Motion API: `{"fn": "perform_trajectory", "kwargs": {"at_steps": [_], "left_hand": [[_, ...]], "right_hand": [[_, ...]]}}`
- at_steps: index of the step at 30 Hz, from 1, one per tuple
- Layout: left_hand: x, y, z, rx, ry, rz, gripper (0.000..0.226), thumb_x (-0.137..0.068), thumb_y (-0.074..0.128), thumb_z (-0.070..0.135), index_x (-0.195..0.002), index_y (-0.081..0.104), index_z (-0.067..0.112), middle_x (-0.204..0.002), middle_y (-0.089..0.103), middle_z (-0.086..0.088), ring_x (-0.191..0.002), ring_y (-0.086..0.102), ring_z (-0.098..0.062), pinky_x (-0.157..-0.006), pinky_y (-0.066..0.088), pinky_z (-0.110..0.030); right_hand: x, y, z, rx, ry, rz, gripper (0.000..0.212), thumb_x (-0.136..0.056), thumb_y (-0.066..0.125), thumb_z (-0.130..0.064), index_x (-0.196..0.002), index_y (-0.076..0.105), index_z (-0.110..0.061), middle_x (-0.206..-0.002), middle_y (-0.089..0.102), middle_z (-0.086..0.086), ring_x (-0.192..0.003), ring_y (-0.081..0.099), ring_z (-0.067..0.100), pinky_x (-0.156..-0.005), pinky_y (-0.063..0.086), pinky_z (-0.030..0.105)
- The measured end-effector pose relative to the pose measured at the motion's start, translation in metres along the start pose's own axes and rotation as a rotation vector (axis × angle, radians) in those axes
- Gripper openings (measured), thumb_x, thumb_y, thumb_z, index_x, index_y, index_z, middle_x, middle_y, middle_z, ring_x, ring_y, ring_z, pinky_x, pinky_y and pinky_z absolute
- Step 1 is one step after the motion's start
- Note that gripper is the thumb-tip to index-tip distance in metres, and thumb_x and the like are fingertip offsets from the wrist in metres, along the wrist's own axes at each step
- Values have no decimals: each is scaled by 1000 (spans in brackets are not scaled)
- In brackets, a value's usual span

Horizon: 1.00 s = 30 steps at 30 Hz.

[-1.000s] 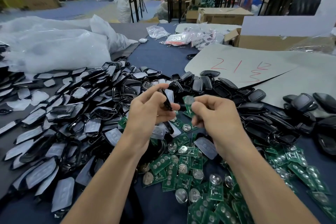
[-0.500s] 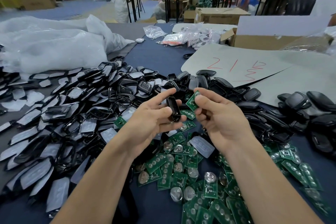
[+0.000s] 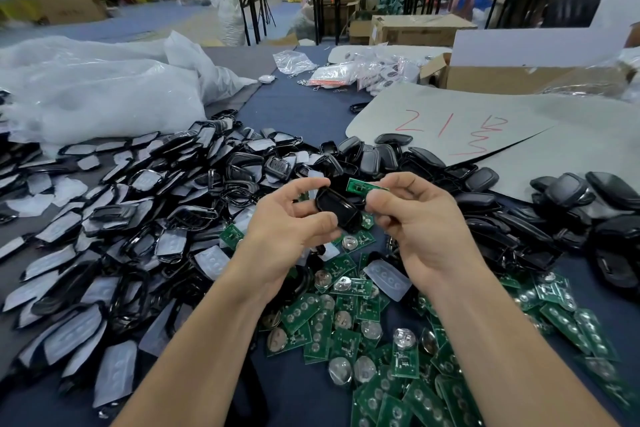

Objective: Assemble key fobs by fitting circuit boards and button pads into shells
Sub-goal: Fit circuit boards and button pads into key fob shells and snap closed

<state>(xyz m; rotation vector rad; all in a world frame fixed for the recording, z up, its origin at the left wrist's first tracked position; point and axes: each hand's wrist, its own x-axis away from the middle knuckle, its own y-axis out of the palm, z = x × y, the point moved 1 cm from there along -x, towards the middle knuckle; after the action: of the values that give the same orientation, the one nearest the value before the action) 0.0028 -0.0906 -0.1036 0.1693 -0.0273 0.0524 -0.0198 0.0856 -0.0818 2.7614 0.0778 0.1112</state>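
Along the left side of the tabletop [image 3: 311, 107] lies a heap of black frames and pale button pads [image 3: 121, 218]; those are not needed for this step. Over the middle, the left hand [image 3: 291, 229] grips a black shell [image 3: 337, 206], thumb on the near side and fingertips round the far one, hollow side up as far as I can judge. Just right of it, the circuit board [image 3: 363, 186] is pinched by one end between the thumb and forefinger of the right hand [image 3: 415, 229], lying roughly flat just above the shell's far end. Whether the two touch I cannot tell.

The step looks to be seating the board. To do it well, I'd hold the shell level and line the board's long edges up with the shell's walls. Then tuck one end in first and press the other down with a fingertip, not by force, handling the board by its edges only.

Below the hands, toward the near edge, loose green boards [image 3: 363, 340] lie scattered with a clear pad [image 3: 388, 276] among them. More black shells [image 3: 519, 211] are piled toward the right edge.
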Motion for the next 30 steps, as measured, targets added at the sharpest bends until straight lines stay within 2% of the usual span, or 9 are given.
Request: {"fn": "perform_trajectory", "kwargs": {"at_steps": [3, 5, 7, 9, 13, 16, 23, 27, 30], "left_hand": [[2, 0, 2, -38, 45, 53, 47, -82, 79, -11, -119, 66, 15, -95, 81, -15, -82, 79, -24, -71, 61, -27], [3, 0, 3, -79, 78, 100, 47, -78, 83, -10, -115, 68, 16, -92, 81, -13, -79, 79, -26, -70, 62, -29], [4, 1, 5, -137, 116, 145, 48, -75, 87, -8, -110, 70, 20, -90, 81, -9, -78, 79, -25, -69, 63, -30], [5, 2, 6, -189, 153, 179, 50, -71, 89, -8, -103, 71, 26, -88, 82, -5, -77, 80, -24, -68, 63, -31], [6, 4, 7, -298, 188, 200, 52, -68, 92, -2, -92, 68, 37, -85, 81, 3, -77, 80, -19, -72, 65, -39], [5, 6, 6, -293, 175, 195, 50, -71, 91, -2, -90, 66, 37, -84, 81, 0, -76, 80, -22, -72, 64, -45], [4, 8, 7, -100, 138, 130, 36, -89, 73, -12, -112, 65, 15, -91, 82, -6, -84, 80, -24, -68, 61, -23], [4, 9, 7, -82, 148, 127, 35, -89, 72, -12, -112, 67, 15, -91, 82, -7, -85, 80, -23, -68, 61, -23], [3, 8, 7, -79, 153, 134, 35, -89, 73, -11, -111, 68, 16, -91, 82, -7, -84, 80, -23, -68, 61, -23]], "right_hand": [[1, -1, -2, 42, -66, 4, 30, -79, 75, 15, -75, 71, -14, -71, 71, 4, -67, 61, 20, -59, 51, 22], [2, 1, -2, 51, -93, 3, 29, -78, 76, 15, -72, 73, -13, -83, 77, 6, -76, 68, 22, -74, 61, 29], [2, 3, -1, 71, -111, 22, 27, -78, 76, 14, -72, 74, -12, -91, 79, 6, -85, 73, 22, -82, 63, 32], [2, 3, 0, 106, -122, 50, 28, -76, 77, 16, -76, 76, -12, -90, 79, 6, -85, 72, 21, -82, 62, 31], [3, 2, 0, 202, -159, 92, 49, -71, 75, 23, -98, 78, -18, -89, 80, 0, -81, 74, 11, -78, 60, 23], [3, 3, -1, 226, -191, 111, 38, -70, 81, 16, -88, 81, -18, -82, 80, 0, -75, 74, 12, -69, 58, 20], [4, 3, -5, 135, -192, 155, 18, -80, 81, 6, -81, 79, -12, -64, 73, 4, -54, 64, 12, -53, 50, 17], [1, 0, -5, 83, -135, 165, 21, -85, 75, 8, -81, 75, -13, -66, 70, 1, -56, 60, 9, -55, 50, 19], [-2, 1, -2, 149, -87, 104, 24, -90, 70, 6, -83, 71, -17, -74, 68, -3, -67, 59, 9, -61, 49, 22]]}}
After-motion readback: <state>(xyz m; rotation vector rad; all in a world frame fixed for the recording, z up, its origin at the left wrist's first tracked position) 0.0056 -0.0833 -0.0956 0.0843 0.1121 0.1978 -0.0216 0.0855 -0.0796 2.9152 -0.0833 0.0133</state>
